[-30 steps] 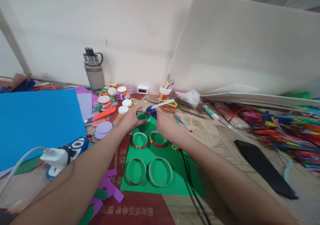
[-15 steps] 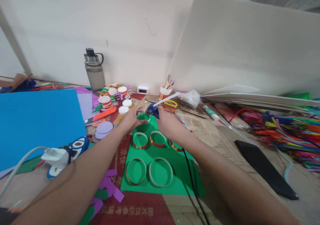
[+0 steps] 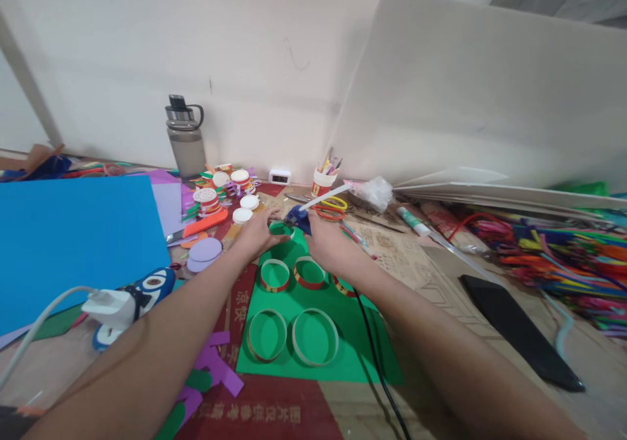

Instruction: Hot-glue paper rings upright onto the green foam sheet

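In my right hand (image 3: pixel 321 234) is a blue glue gun (image 3: pixel 300 218) with a white glue stick rising from its back and a black cord trailing down. Its tip is over a paper ring (image 3: pixel 281 231) at the top of the green sheet (image 3: pixel 362 342). My left hand (image 3: pixel 259 232) is at that ring's left side, fingers curved around its edge. Several more rings stand on the sheet nearer me, among them a large one (image 3: pixel 315 337) and a red-sided one (image 3: pixel 309 272).
Blue sheet (image 3: pixel 73 237), orange cutter (image 3: pixel 206 221) and power strip (image 3: pixel 157 283) lie left. A bottle (image 3: pixel 186 143) and a cup of pens (image 3: pixel 323 180) stand at the back. Scissors (image 3: pixel 336 206) lie behind the gun. Right are a black phone (image 3: pixel 519 329) and pipe cleaners (image 3: pixel 563 257).
The glue gun and my right hand have shifted slightly left over the far ring. My left hand stays almost where it was.
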A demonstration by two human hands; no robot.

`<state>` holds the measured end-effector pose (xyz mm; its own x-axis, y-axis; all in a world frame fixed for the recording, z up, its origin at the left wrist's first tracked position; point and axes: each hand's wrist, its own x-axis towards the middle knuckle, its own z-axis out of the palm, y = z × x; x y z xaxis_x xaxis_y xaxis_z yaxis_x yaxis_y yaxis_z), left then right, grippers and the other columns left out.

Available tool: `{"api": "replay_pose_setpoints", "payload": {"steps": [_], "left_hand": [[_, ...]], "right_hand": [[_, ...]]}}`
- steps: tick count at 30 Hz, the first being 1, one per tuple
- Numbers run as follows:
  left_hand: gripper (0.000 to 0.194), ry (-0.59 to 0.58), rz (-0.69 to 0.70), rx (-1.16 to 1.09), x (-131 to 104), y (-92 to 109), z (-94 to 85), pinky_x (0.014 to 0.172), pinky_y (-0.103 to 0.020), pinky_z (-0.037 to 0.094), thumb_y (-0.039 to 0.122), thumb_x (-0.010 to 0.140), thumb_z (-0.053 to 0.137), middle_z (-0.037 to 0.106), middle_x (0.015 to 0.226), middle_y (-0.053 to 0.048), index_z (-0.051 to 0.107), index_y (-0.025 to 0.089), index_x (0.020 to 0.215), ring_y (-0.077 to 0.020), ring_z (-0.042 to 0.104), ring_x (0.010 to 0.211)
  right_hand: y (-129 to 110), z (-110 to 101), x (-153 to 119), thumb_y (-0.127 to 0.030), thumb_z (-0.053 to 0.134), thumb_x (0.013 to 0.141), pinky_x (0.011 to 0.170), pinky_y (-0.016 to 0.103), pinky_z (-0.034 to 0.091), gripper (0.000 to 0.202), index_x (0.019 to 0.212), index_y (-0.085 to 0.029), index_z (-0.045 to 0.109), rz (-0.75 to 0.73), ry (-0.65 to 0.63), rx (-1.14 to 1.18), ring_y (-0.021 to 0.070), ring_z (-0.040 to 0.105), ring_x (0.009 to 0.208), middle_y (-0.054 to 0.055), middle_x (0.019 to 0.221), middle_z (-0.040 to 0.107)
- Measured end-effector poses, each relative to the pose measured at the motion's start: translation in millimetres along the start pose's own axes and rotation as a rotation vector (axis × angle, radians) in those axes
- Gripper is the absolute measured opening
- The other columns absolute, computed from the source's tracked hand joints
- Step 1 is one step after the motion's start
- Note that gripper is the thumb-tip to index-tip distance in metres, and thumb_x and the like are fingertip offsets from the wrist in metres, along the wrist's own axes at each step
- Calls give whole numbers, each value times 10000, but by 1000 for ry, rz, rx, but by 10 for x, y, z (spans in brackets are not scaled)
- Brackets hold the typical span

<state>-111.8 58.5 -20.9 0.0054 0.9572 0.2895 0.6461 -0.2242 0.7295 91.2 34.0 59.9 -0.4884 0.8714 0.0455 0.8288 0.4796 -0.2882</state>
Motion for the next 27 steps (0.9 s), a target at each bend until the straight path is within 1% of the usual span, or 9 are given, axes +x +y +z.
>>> {"api": "replay_pose_setpoints", "payload": {"steps": [3,6,12,16,21,24,27], "left_hand": [[794,1,-6,18,-8,26,-9,996,-400,502,342,621,838,704,1226,-95,535,208,1342,-270,655,1136],[788,4,-17,27,-18,55,-18,1003,-402,499,334,620,845,701,1237,-90,542,223,1340,-280,642,1167],[805,13,-24,15,-22,70,-17,990,-408,510,339,600,864,698,1237,-100,555,217,1333,-289,646,1152],[813,16,-23,9,-25,70,-13,982,-408,512,358,605,858,701,1228,-112,551,197,1341,-289,646,1145],[820,20,-57,0,-32,98,-20,961,-402,522,325,559,889,712,1217,-89,579,235,1313,-296,661,1115],[838,21,-72,2,-28,93,-15,959,-395,524,310,543,898,709,1225,-83,578,240,1314,-295,661,1120],[858,20,-63,24,-18,66,-1,961,-397,523,334,563,885,706,1226,-99,552,213,1344,-289,661,1123]], "right_hand": [[48,76,45,-235,484,915,791,357,489,387,1290,-142,461,-40,48,47,294,672,1009,184,1195,670],[93,138,81,-217,477,912,794,354,490,405,1311,-154,449,-34,65,88,290,678,1002,172,1170,683],[117,160,92,-222,480,913,804,341,491,410,1318,-172,443,-13,68,163,277,674,1015,160,1164,683],[113,171,95,-198,488,903,857,338,484,427,1325,-151,449,-33,72,194,274,645,1087,170,1239,651],[114,209,114,-171,494,898,948,325,452,411,1308,-153,466,-49,86,218,251,573,1225,158,1297,621],[117,230,125,-170,501,898,960,329,448,403,1299,-161,470,-44,96,224,247,561,1245,157,1292,620],[117,247,132,-166,493,900,957,329,451,409,1307,-157,461,-47,98,235,246,563,1243,162,1296,616]]}}
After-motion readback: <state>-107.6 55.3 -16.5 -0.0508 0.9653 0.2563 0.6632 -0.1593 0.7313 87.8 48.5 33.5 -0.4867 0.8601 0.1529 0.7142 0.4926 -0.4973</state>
